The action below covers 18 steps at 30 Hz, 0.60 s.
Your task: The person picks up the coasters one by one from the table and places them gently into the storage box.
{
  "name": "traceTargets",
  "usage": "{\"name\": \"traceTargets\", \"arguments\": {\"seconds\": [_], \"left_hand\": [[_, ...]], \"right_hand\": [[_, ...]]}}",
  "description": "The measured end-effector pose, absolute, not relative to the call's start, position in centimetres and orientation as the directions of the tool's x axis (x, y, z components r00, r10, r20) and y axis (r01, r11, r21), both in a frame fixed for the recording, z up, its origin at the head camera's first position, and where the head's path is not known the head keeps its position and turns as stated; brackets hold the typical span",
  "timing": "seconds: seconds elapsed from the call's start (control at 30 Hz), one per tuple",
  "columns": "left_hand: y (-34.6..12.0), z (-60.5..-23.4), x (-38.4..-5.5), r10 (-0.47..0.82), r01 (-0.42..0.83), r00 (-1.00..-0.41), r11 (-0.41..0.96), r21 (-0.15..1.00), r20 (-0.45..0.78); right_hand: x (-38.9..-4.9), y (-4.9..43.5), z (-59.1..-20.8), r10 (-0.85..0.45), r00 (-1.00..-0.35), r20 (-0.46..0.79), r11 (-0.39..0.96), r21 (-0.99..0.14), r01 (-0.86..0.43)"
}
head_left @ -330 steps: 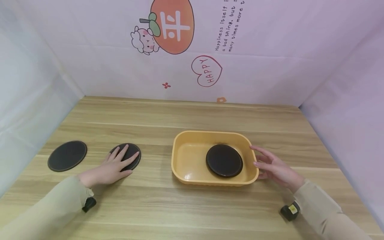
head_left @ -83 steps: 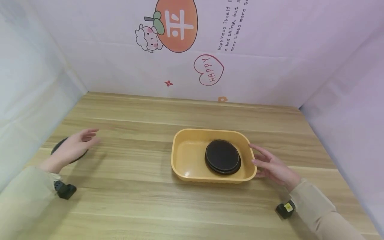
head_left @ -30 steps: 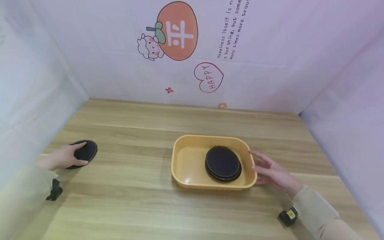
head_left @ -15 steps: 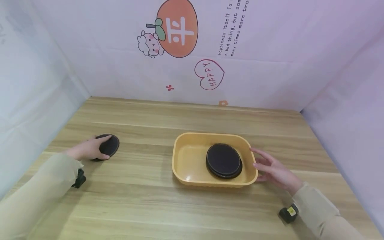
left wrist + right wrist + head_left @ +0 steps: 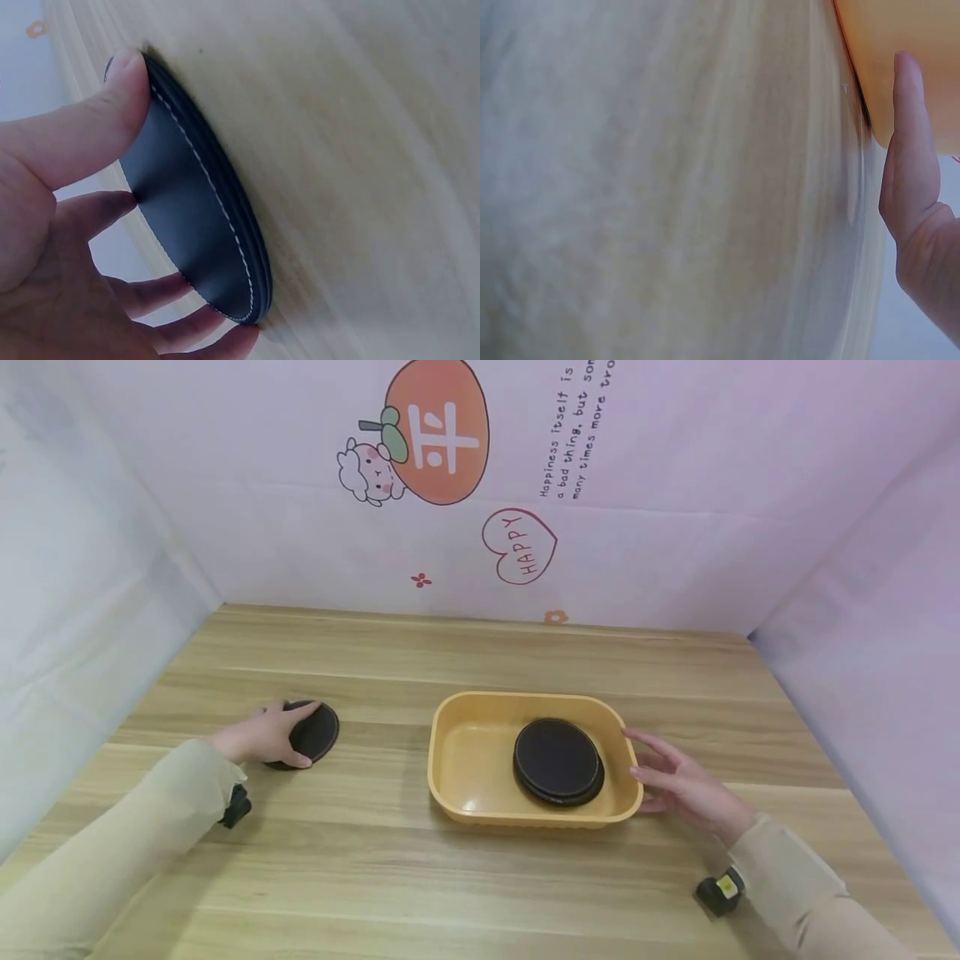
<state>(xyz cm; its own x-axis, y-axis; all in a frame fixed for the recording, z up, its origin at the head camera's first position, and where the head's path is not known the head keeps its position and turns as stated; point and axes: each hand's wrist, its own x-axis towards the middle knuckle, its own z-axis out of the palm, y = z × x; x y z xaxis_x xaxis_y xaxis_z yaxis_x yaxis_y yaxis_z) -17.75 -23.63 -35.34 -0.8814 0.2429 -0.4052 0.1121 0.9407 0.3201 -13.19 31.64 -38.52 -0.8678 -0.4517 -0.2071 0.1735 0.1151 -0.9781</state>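
Observation:
A round black coaster with pale edge stitching (image 5: 317, 732) lies at the left of the wooden table, leather-like in the left wrist view (image 5: 191, 206). My left hand (image 5: 261, 735) holds it by the rim, thumb at one side and fingertips spread along the other. Toward the middle right stands a yellow-orange plastic basket (image 5: 472, 768). Two black coasters (image 5: 557, 757) are stacked inside it, the upper one slightly offset. My right hand (image 5: 692, 789) touches the basket's right end with its fingers extended; in the right wrist view one straight finger (image 5: 911, 127) lies along the wall.
The wooden table (image 5: 360, 877) runs back to a white printed cloth (image 5: 660, 560), with pale cloth sides at left and right. Black wrist cameras sit under both cuffs, the right one (image 5: 720, 892) low over the table.
My left hand has gripped the far-left coaster and moved it rightward across the table. Earlier, another coaster left the table and now tops the stack in the basket. The right hand has stayed put.

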Motion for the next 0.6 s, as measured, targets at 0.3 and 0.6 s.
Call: {"name": "traceTargets", "arguments": {"seconds": [0.3,0.6], "left_hand": [[-23.1,-36.0,-17.4,0.306,0.206,-0.908,0.920,0.333,-0.287],[-23.6,-36.7,-17.7,0.337,0.241,-0.913,0.901,0.361,-0.231]], "right_hand": [[-13.2,31.6,-38.6,-0.462,-0.865,-0.197,0.101,-0.980,0.169],[-13.2,31.6,-38.6,-0.464,-0.864,-0.196,0.092,-0.981,0.174]]}}
